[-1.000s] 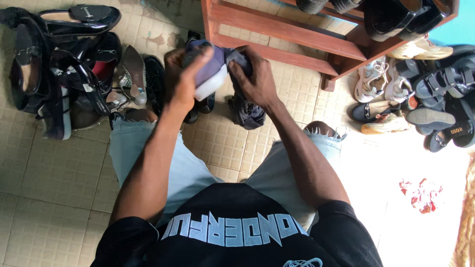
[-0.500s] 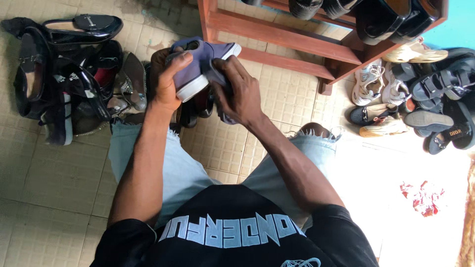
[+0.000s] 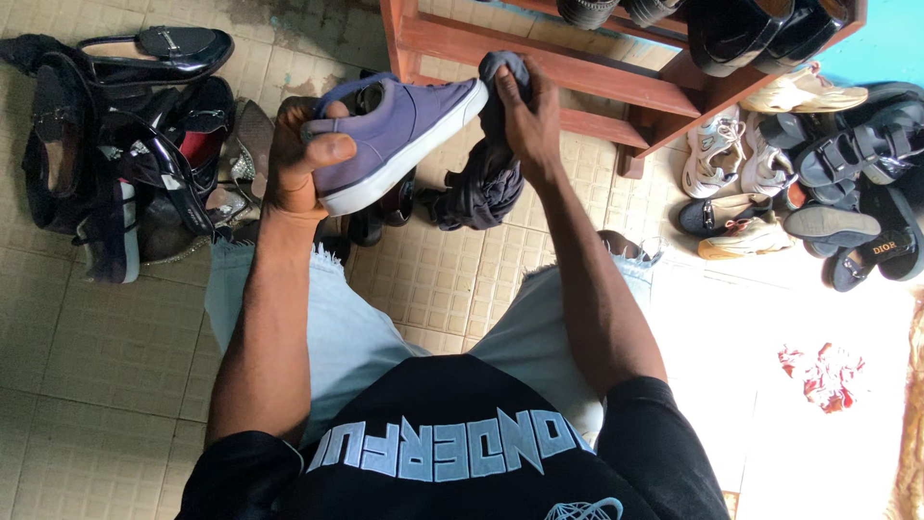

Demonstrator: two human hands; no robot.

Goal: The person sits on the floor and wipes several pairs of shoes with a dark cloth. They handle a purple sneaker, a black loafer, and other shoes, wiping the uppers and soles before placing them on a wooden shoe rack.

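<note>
My left hand (image 3: 298, 159) grips a purple sneaker (image 3: 395, 130) with a white sole by its heel end, holding it on its side above the floor. My right hand (image 3: 525, 116) clutches a dark grey cloth (image 3: 481, 188), bunched at the sneaker's toe, with the rest of the cloth hanging down below the hand. Both hands are raised in front of my knees, just before the wooden shoe rack (image 3: 577, 67).
A heap of black heels and sandals (image 3: 125, 144) lies on the tiled floor at the left. Sneakers and sandals (image 3: 799, 183) are piled at the right beside the rack. Dark shoes (image 3: 760, 29) sit on the rack's shelves. A red scrap (image 3: 818, 371) lies on the bright floor.
The sneaker has turned so its side and white sole face me. My right hand has slid with the cloth from the sneaker's middle up to its toe.
</note>
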